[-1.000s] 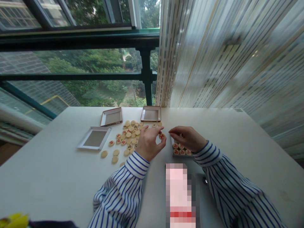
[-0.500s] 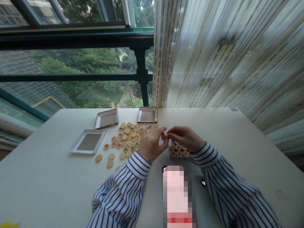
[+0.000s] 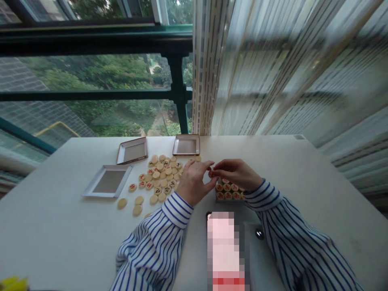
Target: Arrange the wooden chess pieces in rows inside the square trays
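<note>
Though largely hidden in the grip, noted one red-marked disc [image 3: 211, 173], apparently pinched between left hand [image 3: 194, 184] and right hand [image 3: 235, 173] just above small box [image 3: 216, 197] already holding at least two rows; judged partway, with loose pile [image 3: 160, 178] left on table [image 3: 303, 182].

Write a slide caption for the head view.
Left hand and right hand meet on one disc above a box of red-marked discs.

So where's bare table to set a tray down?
Bare: the table right of the right sleeve, toward the curtain; the near left, before the white tray. Crowded: middle, with loose pieces, brown trays, the left hand and right hand.
</note>
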The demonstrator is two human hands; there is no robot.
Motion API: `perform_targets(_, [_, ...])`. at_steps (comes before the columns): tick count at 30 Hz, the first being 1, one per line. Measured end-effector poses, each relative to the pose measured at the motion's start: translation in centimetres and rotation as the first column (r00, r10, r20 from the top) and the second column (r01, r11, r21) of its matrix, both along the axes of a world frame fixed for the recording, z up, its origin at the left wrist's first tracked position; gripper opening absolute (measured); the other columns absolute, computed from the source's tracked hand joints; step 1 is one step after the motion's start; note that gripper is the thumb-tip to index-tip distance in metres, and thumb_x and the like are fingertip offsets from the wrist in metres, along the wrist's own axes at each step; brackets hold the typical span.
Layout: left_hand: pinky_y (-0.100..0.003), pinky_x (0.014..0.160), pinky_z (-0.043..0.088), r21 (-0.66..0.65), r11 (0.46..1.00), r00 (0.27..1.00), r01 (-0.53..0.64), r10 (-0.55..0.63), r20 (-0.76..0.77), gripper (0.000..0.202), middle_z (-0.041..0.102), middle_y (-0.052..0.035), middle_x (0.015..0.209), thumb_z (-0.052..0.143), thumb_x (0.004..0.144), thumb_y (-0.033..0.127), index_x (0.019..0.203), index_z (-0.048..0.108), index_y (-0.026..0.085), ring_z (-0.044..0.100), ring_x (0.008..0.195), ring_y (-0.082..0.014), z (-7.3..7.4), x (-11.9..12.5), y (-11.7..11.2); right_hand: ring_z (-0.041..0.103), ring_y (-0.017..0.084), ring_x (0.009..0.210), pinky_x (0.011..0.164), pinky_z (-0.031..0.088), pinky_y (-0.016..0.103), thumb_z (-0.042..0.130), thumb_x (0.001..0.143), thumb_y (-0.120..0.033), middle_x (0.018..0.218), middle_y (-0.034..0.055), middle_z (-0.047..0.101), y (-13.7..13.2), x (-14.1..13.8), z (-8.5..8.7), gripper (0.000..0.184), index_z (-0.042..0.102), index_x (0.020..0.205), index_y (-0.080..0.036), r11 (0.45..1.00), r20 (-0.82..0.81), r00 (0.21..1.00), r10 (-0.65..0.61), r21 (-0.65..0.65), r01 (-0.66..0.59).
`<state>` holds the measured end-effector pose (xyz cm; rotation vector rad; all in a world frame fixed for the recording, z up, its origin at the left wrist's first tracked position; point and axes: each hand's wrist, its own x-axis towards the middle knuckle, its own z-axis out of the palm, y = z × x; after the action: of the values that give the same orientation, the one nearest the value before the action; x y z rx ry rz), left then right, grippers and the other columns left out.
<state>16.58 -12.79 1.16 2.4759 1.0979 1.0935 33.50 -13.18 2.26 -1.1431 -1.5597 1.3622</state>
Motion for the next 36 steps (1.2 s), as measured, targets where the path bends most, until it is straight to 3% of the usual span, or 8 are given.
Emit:
perform_targets(5, [-0.031,0.076,0.046,-0.318,0.947,0.982,0.043,0.019,0.188,0.037,0.064,-0.0047,0.086,0.061,0.071,0.033,0.104,0.055,0.018,0.059,0.080,-0.0151,-0.2,-0.2,0.4,0.056,0.010,0.058,0.054,0.043,0.024,0.063,0.069,-0.034,0.069,0.0026,0.065,0.1,0.3,0.3,0.023,0.064,0.080,-0.013,0.999,0.062,0.998,-0.027,0.027,0.026])
perform_targets(9, [-0.028,0.070,0.048,-0.533,0.838,0.953,0.121,0.051,0.297,0.033,0.065,-0.0047,0.078,0.062,0.070,0.038,0.094,0.059,0.015,0.060,0.072,-0.0136,-0.6,-0.1,0.8,0.055,0.010,0.058,0.054,0.043,0.024,0.062,0.070,-0.032,0.066,0.0019,0.063,0.1,0.4,0.4,0.022,0.064,0.080,-0.012,0.997,0.118,0.992,-0.042,0.070,0.034])
perform_targets(13, [-0.028,0.067,0.048,-0.648,0.727,0.919,0.228,0.058,0.389,0.028,0.067,-0.0070,0.079,0.061,0.070,0.037,0.085,0.062,0.013,0.061,0.071,-0.0145,-0.4,0.1,0.8,0.058,0.011,0.062,0.057,0.045,0.025,0.060,0.071,-0.031,0.069,0.0023,0.065,0.0,0.4,0.4,0.020,0.065,0.080,-0.013,0.994,0.158,0.987,-0.033,0.107,0.016])
perform_targets(19, [-0.028,0.071,0.047,-0.742,0.618,0.892,0.260,0.139,0.429,0.022,0.069,-0.0068,0.074,0.063,0.069,0.030,0.078,0.067,0.011,0.061,0.070,-0.0144,1.1,0.1,0.6,0.061,0.014,0.073,0.065,0.048,0.027,0.056,0.075,-0.034,0.080,0.0053,0.068,-0.1,0.4,0.3,0.022,0.064,0.082,-0.014,0.993,0.152,0.988,0.013,0.115,-0.031])
perform_targets(23, [-0.026,0.066,0.047,-0.781,0.567,0.867,0.262,0.217,0.449,0.025,0.068,-0.0067,0.071,0.064,0.068,0.030,0.081,0.068,0.010,0.059,0.065,-0.0127,0.7,0.1,0.8,0.061,0.014,0.071,0.063,0.047,0.026,0.054,0.076,-0.034,0.081,0.0053,0.068,-0.3,0.5,0.3,0.024,0.065,0.086,-0.015,0.985,0.227,0.974,-0.008,0.170,-0.031])
perform_targets(27, [-0.025,0.064,0.047,-0.788,0.550,0.825,0.277,0.285,0.488,0.025,0.067,-0.0054,0.069,0.065,0.067,0.031,0.079,0.067,0.010,0.057,0.062,-0.0105,0.0,0.3,1.0,0.055,0.010,0.058,0.053,0.043,0.022,0.053,0.077,-0.036,0.075,0.0028,0.066,-0.4,0.6,0.5,0.027,0.064,0.092,-0.016,0.962,0.377,0.926,-0.033,0.264,-0.073])
perform_targets(32, [-0.024,0.063,0.047,-0.793,0.528,0.796,0.303,0.318,0.515,0.025,0.066,-0.0057,0.070,0.066,0.066,0.030,0.079,0.067,0.009,0.057,0.060,-0.0096,-0.2,0.5,0.9,0.055,0.010,0.063,0.058,0.042,0.022,0.055,0.076,-0.031,0.073,0.0022,0.064,-0.3,0.7,0.7,0.023,0.064,0.091,-0.016,0.887,0.491,0.862,-0.122,0.444,-0.128])
perform_targets(36, [-0.025,0.064,0.048,-0.787,0.532,0.795,0.311,0.309,0.523,0.026,0.067,-0.0067,0.073,0.065,0.067,0.031,0.081,0.067,0.009,0.057,0.062,-0.0104,-0.3,0.6,0.8,0.056,0.011,0.067,0.063,0.043,0.023,0.053,0.078,-0.032,0.077,0.0043,0.065,-0.3,0.8,0.9,0.027,0.063,0.097,-0.016,0.847,0.559,0.815,-0.153,0.499,-0.183])
